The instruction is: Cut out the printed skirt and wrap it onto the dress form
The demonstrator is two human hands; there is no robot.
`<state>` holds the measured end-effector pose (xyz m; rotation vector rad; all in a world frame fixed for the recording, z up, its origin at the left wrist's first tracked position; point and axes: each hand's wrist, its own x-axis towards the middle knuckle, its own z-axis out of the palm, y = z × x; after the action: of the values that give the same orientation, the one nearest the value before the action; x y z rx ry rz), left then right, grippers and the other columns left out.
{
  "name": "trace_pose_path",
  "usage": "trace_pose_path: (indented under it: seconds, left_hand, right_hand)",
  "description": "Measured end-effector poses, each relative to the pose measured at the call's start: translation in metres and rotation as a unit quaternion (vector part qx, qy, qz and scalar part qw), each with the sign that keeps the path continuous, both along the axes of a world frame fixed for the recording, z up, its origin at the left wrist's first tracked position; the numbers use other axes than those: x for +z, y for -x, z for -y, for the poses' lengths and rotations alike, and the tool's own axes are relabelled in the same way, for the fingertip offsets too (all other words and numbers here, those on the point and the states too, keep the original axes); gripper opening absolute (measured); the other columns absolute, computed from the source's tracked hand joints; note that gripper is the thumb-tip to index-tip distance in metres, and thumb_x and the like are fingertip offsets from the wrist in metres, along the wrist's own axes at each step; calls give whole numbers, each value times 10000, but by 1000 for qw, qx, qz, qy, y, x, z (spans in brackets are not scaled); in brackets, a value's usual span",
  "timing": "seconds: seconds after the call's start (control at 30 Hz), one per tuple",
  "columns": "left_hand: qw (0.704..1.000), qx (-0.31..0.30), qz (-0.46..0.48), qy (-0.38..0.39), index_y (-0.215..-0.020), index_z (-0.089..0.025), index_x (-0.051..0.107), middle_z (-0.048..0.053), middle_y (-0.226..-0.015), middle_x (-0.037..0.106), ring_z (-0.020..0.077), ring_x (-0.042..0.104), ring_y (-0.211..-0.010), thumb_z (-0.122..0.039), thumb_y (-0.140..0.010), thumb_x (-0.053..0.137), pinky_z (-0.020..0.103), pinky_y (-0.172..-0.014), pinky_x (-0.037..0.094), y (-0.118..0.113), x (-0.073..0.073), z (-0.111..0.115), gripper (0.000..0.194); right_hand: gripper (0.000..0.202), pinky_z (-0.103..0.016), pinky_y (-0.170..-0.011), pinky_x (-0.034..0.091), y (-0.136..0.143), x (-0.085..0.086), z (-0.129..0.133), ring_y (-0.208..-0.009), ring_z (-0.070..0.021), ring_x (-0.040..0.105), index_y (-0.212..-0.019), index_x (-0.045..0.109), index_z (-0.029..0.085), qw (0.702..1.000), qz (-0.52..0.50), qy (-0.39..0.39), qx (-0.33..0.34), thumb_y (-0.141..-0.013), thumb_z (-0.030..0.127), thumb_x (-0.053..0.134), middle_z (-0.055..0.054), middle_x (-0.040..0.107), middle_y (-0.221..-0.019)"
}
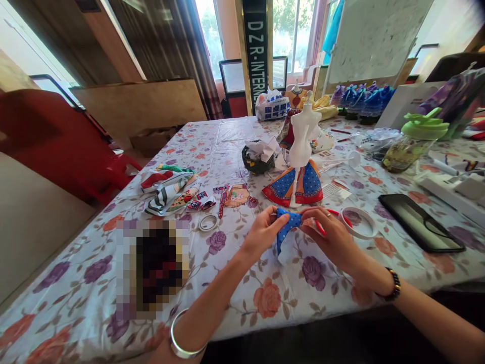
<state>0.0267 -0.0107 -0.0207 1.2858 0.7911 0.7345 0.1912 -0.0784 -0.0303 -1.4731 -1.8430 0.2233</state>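
Both my hands hold a small piece of blue dotted cloth (287, 225) just above the floral tablecloth (235, 283). My left hand (263, 233) pinches its left end, and my right hand (329, 237) grips its right end; something red shows under the right fingers. Just behind the cloth stands a white doll mannequin (303, 134) with a blue and orange skirt (293, 187) at its base. A roll of white tape (359, 221) lies right of my right hand.
A black tablet (420, 222) lies at the right. A small tape ring (208, 222), cloth scraps (170, 189) and a dark bowl of scraps (258, 157) sit farther left. A green-lidded jar (411, 144), blue doll dresses (359, 103) and a red chair (64, 141) stand around.
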Motion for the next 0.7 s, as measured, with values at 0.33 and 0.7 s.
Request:
trace_pose_path:
  seconds: [0.33,0.7]
  left_hand:
    - [990,116,85,-4,-763,-149,501,-49,-655,581,46,531,-566,-262,-607,748,148,-544,431,2,7,-2,314]
    - [973,201,24,-111,-786,-162,501,-28,-692,594,82,538,-613,-303,-653,713,185,-574,439,7,5,-4,287]
  right_hand:
    - [148,-342,-788,490,8,19,-17,-899,-195,599,-958,604,228,996,20,-89,12,-884,222,476,-61,635,-967]
    - [196,-326,-743,516,15,33,-38,-828,-190,637,-884,661,218,994,19,-76,70,-880,246,467,-62,686,-922]
